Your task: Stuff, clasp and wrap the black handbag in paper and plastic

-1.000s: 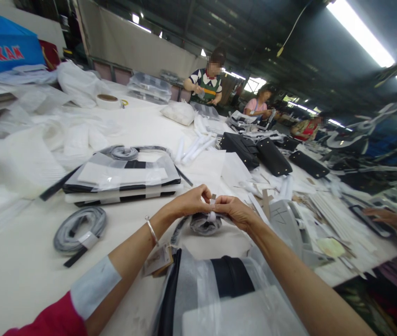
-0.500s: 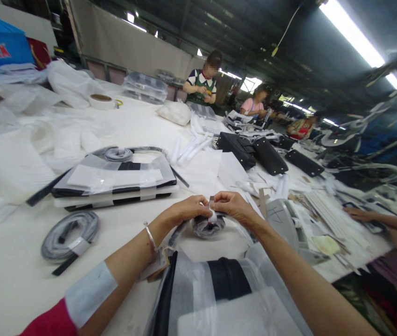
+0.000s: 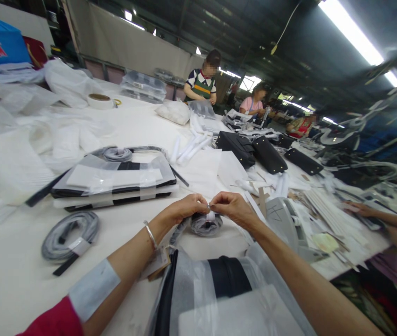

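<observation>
A wrapped strap rolled into a coil [image 3: 205, 226] lies at the top of a black bag [image 3: 231, 277], which is covered in clear and white wrapping. Around the coil goes a small white strip [image 3: 211, 215]. My left hand [image 3: 193, 207] pinches at this strip from the left, with thumb and forefinger together. From the right, my right hand [image 3: 231, 205] pinches at the same spot, and the fingertips of both hands nearly meet. What exactly lies between the fingertips is mostly hidden. A paper tag [image 3: 158, 263] hangs by the bag, below my left wrist.
Another coiled strap [image 3: 70, 236] rests at left, below a wrapped bag [image 3: 114, 179]. A grey tape dispenser [image 3: 284, 224] stands right of my hands. Black bags [image 3: 270, 155] and white wrapping lie farther back. A co-worker's hand [image 3: 361, 208] is at the right; other people work behind.
My fingertips have come closer together over the coil, and the small brownish piece seen between them is now hidden. The co-worker at the back has lowered their hands.
</observation>
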The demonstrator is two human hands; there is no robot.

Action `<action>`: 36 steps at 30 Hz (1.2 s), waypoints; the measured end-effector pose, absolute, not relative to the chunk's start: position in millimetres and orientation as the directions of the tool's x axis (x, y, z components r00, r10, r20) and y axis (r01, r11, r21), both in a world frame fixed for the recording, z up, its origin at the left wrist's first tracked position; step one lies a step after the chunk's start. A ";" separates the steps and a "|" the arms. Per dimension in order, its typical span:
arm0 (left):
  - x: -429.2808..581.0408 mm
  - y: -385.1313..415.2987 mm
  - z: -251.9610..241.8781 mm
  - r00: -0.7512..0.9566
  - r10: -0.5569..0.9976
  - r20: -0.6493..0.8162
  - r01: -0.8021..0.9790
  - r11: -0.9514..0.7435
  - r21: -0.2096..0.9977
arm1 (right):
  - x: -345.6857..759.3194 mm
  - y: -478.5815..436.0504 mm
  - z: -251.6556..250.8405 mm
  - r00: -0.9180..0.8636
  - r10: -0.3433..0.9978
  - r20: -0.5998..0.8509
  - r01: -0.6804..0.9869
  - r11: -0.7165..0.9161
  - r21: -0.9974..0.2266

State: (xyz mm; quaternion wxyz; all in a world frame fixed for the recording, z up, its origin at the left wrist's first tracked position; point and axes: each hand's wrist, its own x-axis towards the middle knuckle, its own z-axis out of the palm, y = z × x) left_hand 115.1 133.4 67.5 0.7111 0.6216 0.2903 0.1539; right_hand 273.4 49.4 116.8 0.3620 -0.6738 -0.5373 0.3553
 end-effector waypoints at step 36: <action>116.9 141.0 63.6 0.782 0.543 -0.306 0.020 0.468 0.883 | 451.1 -149.0 150.8 0.866 0.494 0.075 0.389 -0.573 -0.721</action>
